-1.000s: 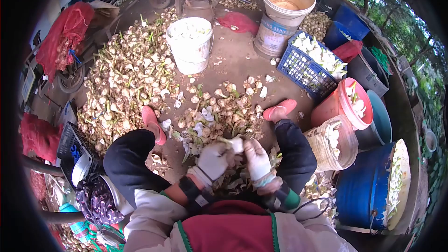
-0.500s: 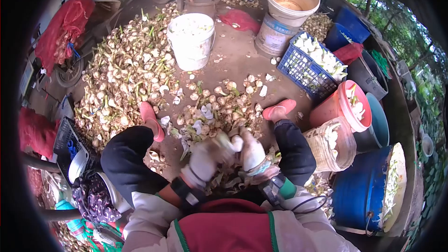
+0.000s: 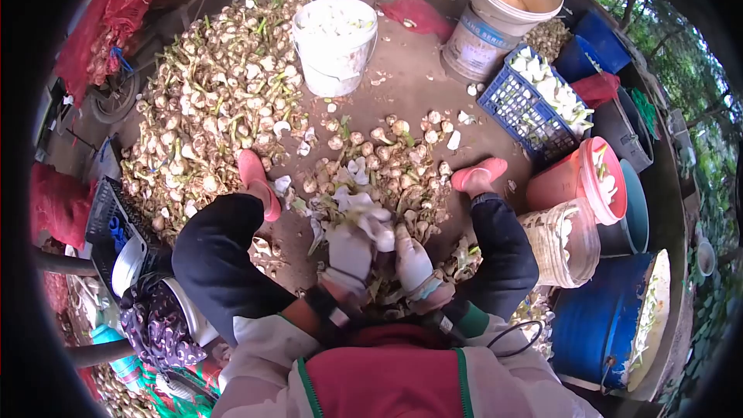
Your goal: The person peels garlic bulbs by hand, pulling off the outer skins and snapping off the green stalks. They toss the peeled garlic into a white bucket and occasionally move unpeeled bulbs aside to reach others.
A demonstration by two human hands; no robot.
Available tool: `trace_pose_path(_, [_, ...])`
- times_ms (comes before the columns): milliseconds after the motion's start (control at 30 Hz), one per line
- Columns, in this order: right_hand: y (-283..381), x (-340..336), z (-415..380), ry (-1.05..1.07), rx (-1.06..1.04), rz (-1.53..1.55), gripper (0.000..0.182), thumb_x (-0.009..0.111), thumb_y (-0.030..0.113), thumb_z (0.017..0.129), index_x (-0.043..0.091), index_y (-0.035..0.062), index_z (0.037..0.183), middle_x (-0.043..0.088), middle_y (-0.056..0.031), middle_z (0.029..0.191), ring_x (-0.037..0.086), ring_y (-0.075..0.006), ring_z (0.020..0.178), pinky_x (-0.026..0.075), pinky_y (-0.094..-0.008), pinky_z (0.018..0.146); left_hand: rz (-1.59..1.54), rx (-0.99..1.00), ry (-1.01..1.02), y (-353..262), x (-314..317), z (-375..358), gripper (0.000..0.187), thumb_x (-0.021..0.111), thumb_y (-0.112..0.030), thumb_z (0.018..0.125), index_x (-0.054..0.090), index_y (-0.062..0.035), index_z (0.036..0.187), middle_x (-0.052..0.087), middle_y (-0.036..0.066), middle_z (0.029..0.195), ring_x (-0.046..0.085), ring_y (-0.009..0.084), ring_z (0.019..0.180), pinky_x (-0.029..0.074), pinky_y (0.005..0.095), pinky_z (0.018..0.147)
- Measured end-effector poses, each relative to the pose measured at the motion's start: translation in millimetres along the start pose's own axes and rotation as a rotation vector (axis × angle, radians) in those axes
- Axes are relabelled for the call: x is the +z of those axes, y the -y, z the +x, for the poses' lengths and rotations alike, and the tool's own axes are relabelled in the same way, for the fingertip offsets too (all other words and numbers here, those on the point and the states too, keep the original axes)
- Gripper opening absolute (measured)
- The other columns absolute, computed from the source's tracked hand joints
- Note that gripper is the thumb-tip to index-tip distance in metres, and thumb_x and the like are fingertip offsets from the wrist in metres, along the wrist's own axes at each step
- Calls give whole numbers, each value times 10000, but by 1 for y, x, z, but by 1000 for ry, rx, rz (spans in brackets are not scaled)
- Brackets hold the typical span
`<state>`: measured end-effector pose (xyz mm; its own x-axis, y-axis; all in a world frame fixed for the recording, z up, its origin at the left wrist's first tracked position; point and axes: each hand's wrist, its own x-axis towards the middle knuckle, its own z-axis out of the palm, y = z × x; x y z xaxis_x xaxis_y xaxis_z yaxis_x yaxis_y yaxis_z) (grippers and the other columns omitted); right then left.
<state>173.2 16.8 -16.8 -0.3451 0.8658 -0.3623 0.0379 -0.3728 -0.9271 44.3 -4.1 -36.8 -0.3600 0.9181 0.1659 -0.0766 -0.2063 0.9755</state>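
Observation:
My gloved left hand [image 3: 350,249] is closed around a pale, peeled-looking garlic bulb [image 3: 376,226], smeared by motion, between my knees. Close beside it on the right, my gloved right hand [image 3: 414,260] has its fingers curled in; what they hold, if anything, is hidden. Just beyond both hands lies a small heap of garlic bulbs [image 3: 387,162] with brown skins and stubs of stem. Loose white husks [image 3: 350,200] lie on the near side of that heap, partly behind my left hand.
A large garlic pile [image 3: 209,108] spreads at the left. A filled white bucket [image 3: 335,62] stands ahead. Along the right are stacked buckets [image 3: 474,46], a blue crate [image 3: 522,112] of white pieces, a pink bucket [image 3: 561,186], a woven basket [image 3: 546,244] and a blue drum [image 3: 596,321].
My hands have moved slightly apart, and the pale bulb has gone with my left hand. The whole view has shifted a little, with the heap and buckets appearing farther right.

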Motion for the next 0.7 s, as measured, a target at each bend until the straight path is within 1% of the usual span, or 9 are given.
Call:
trace_pose_path(67, [-6,-1,2,48,-87,48,421,403,336,1025,572,-19,1176,629,-60,1034,576,-129,936,466,-272,835,-577,-491,-188,-9,-4,8,154,522,-123,956,576,-35,1071,625,81,966,616,218,969,496,337,874])
trace_pose_path(167, [-16,-10,14,73,-93,181,382,425,272,1022,536,-40,1212,614,-74,1100,567,-137,986,459,-286,883,-665,-479,-134,8,-8,7,147,561,-97,935,574,-34,1067,622,65,969,611,200,969,499,337,870])
trace_pose_path(200, [-9,-12,12,72,-139,79,353,451,240,1010,529,-33,1219,612,-82,1101,571,-147,985,461,-287,879,-339,-203,146,13,-5,5,238,600,-129,925,567,-14,1130,629,71,1051,605,176,982,492,326,882])
trace_pose_path(267, [4,-20,8,81,-468,-264,326,545,144,939,522,-24,1216,607,-138,1053,596,-231,950,475,-311,847,-312,-299,168,-2,-3,-7,273,619,-124,912,569,-6,1154,635,72,1070,604,168,988,485,318,888])
trace_pose_path(333, [1,-33,7,106,-488,-371,351,566,120,906,520,-22,1224,596,-160,1020,594,-279,931,480,-335,830,-320,-473,235,-7,-8,-8,321,646,-95,889,586,5,1188,655,62,1082,605,151,1003,471,297,888])
trace_pose_path(400, [0,-46,5,121,-599,-604,449,609,77,829,509,-14,1258,577,-190,966,575,-376,884,485,-401,793,-188,-446,234,-10,-3,-9,299,646,-101,890,598,2,1167,661,57,1061,608,147,985,474,290,876])
trace_pose_path(500, [5,-56,-2,57,-893,-809,465,630,112,806,524,-1,1244,583,-181,978,580,-370,887,487,-411,776,121,-327,269,-14,11,-9,262,646,-111,889,609,-7,1127,662,42,1031,614,136,939,491,279,828])
trace_pose_path(633, [7,-93,-20,232,-1096,-1137,531,628,60,715,533,49,1236,602,-157,1103,600,-329,973,505,-389,802,-307,-620,51,27,25,-21,248,652,-105,879,579,-43,1107,632,22,902,618,139,826,519,279,710])
trace_pose_path(700, [53,-139,-32,79,-844,-1088,164,598,57,752,605,57,916,642,-101,986,617,-288,862,502,-366,789,-449,-665,-240,25,32,-20,195,643,-112,885,574,-65,1062,619,29,867,611,140,756,522,276,653])
